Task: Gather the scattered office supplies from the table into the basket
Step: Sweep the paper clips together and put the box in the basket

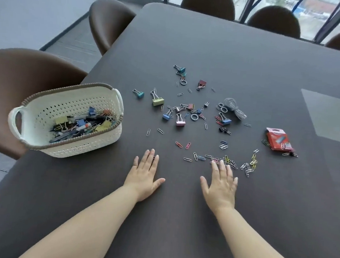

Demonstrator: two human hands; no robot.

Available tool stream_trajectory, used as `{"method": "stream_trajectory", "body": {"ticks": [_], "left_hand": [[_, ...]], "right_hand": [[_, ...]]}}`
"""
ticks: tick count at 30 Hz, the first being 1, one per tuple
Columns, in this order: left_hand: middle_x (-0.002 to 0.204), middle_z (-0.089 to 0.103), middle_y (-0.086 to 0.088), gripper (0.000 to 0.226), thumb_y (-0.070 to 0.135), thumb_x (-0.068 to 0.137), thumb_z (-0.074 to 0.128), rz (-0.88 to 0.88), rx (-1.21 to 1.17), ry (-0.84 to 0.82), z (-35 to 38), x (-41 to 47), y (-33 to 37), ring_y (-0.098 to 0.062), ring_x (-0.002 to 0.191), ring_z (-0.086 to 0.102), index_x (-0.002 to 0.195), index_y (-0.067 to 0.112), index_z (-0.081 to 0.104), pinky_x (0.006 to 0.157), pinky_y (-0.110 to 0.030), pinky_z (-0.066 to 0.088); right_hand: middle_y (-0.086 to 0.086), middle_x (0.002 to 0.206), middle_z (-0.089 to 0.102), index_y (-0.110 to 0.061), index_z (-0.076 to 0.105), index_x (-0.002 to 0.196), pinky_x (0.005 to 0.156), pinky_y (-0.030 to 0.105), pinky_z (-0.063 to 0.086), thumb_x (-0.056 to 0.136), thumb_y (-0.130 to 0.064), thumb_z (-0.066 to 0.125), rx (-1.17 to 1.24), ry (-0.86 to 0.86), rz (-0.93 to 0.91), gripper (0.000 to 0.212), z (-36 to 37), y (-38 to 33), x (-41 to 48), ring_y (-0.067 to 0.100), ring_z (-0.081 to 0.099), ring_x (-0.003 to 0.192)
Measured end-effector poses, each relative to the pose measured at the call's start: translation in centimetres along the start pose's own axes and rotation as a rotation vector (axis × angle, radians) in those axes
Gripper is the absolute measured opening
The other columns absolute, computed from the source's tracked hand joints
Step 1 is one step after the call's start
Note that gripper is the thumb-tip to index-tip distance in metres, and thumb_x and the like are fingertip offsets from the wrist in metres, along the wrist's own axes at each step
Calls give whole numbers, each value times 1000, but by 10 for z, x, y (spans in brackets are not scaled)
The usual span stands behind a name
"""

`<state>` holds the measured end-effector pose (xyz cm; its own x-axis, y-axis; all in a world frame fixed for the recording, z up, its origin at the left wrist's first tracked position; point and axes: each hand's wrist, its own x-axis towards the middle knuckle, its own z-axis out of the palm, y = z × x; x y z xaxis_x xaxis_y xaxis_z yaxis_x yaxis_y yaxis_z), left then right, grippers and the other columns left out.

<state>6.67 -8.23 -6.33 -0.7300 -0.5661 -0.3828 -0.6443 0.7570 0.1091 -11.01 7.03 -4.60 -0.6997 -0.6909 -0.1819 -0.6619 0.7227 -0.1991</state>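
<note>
We see both hands lying flat on the dark desk (212,50), palms down and fingers straight, holding nothing. The left hand (144,174) rests on bare surface. The right hand (221,186) has its fingertips (221,164) at the near edge of a row of paper clips (229,162), seemingly touching the closest ones. The white basket (78,148) stands at 10 o'clock from the left hand, near the desk's edge, and it already holds a heap of clips and other supplies. So we judge the job partly done, with plenty left outside.

From the right hand, binder clips (158,101) and small rings (194,117) are strewn from 11 to 12 o'clock. A coil of string (234,108) lies at 12, and a red packet (279,140) sits at 2 o'clock, well apart from the basket.

The step in hand looks like a sweep of the loose paper clips. To do it well, we would cup the right hand behind the row and rake it toward 9 o'clock into 1 pile, the left hand serving as a wall (flat wire clips are hard to pinch singly off a smooth top). Then we would scoop the pile with both hands and carry it low over the rim — a high drop could bounce clips back out.
</note>
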Motion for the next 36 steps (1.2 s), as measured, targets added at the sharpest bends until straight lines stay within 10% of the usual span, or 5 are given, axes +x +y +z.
{"method": "stream_trajectory", "body": {"ticks": [6, 21, 29, 32, 36], "left_hand": [[146, -33, -1, 104, 82, 54, -20, 178, 46, -4, -3, 31, 68, -17, 132, -34, 136, 18, -28, 111, -46, -13], [152, -26, 2, 101, 90, 56, 3, 155, 108, 57, -30, 131, 126, -29, 136, -30, 130, 30, -33, 109, -57, -9], [155, -14, 3, 90, 72, 70, -1, 284, 93, 136, -40, 166, 132, -14, 140, -20, 146, 25, -9, 113, -43, -8], [156, -6, 2, 88, 68, 72, 3, 332, 32, 167, -48, 180, 139, -11, 139, -17, 147, 22, 0, 114, -39, -7], [156, -11, 2, 92, 68, 68, -5, 320, 51, 154, -63, 212, 166, -15, 141, -17, 147, 22, -4, 114, -42, -6]], "right_hand": [[5, 152, -27, -23, -20, 143, 112, 56, -4, 57, -88, 9, -174, -152, 82, 112, -3, 67, -15, 31, -23, 139], [11, 153, -22, -20, -18, 144, 113, 53, -4, 59, -89, 37, -16, -93, 242, 123, -27, 135, 91, 33, -20, 140], [3, 156, 10, -15, 21, 145, 116, 34, 2, 75, -72, 34, 210, -16, -96, 92, -33, 153, 125, 17, 2, 144], [13, 149, 31, -8, 40, 135, 115, 45, 21, 80, -57, 37, 290, 241, 21, 74, -36, 160, 125, 29, 23, 139], [20, 152, 15, -9, 32, 138, 114, 49, 11, 86, -38, 57, 157, 230, 230, 65, -48, 185, 149, 36, 8, 142]]}}
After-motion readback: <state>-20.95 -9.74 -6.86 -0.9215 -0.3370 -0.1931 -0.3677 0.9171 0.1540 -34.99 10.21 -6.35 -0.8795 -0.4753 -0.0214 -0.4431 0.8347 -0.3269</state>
